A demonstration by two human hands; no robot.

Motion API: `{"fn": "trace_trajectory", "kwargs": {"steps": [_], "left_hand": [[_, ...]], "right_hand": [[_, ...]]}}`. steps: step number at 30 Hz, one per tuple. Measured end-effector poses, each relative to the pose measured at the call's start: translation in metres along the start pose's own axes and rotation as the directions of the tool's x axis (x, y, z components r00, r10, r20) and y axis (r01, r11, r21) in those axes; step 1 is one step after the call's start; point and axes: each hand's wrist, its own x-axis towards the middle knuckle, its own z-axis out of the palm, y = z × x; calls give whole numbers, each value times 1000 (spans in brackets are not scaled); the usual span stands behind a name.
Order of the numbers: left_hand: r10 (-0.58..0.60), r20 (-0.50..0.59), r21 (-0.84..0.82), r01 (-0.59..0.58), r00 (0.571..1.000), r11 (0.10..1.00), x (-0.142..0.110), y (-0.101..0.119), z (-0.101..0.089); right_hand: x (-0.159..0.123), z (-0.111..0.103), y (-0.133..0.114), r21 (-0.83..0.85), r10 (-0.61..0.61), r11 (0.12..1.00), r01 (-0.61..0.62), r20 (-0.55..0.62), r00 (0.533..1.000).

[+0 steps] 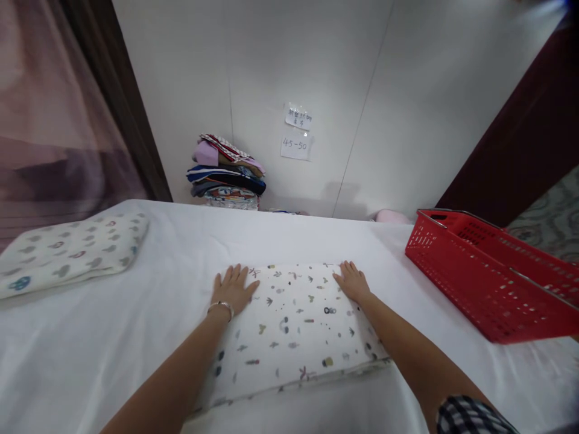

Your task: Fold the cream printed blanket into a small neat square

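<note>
A folded white cloth (294, 325) printed with small cacti, leaves and rainbows lies flat in front of me on a white-covered table. My left hand (233, 288), with a bracelet at the wrist, rests palm down with fingers spread on its far left corner. On the far right corner lies my right hand (353, 282), also flat, fingers stretched out. Neither hand grips anything. The cloth's near edge shows more than one layer.
Another folded white cloth (76, 247) with grey prints lies at the left. A red plastic basket (479, 283) stands at the right. Behind the table, a stack of folded fabrics (228, 172) rises against the wall, near two paper notes (296, 146). Pink curtain (58, 108) hangs at left.
</note>
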Motion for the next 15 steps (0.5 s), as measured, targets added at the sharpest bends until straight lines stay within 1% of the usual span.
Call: {"fn": "trace_trajectory", "kwargs": {"steps": [2,4,5,7,9,10,11,12,15], "left_hand": [[5,-6,1,-5,1000,1000,0,0,1],[9,-12,3,-9,1000,1000,0,-1,1],[10,-14,3,-10,1000,1000,0,-1,1],[7,-13,3,-7,1000,1000,1,-1,1],[2,-9,0,-2,1000,1000,1,-2,2],[2,-7,0,-2,1000,1000,1,-2,2],[3,-6,-2,-3,1000,1000,1,-2,2],[4,-4,-4,-4,1000,1000,1,-2,3],[8,-3,-8,-8,1000,1000,2,-3,5]], "right_hand": [[1,-5,-6,-7,20,1000,-20,11,1000],[1,-10,-22,-13,-5,1000,4,-12,1000],[1,-13,-33,-11,-49,999,49,-26,998],[1,-16,-61,5,-196,980,197,-48,979],[1,-15,-89,24,-359,933,360,-44,932],[1,-13,-100,36,-411,911,412,-27,911],[1,-10,-109,49,-438,898,438,-4,899],[2,-7,-115,63,-444,895,442,22,896],[6,1,-121,89,-413,909,406,69,908]]}}
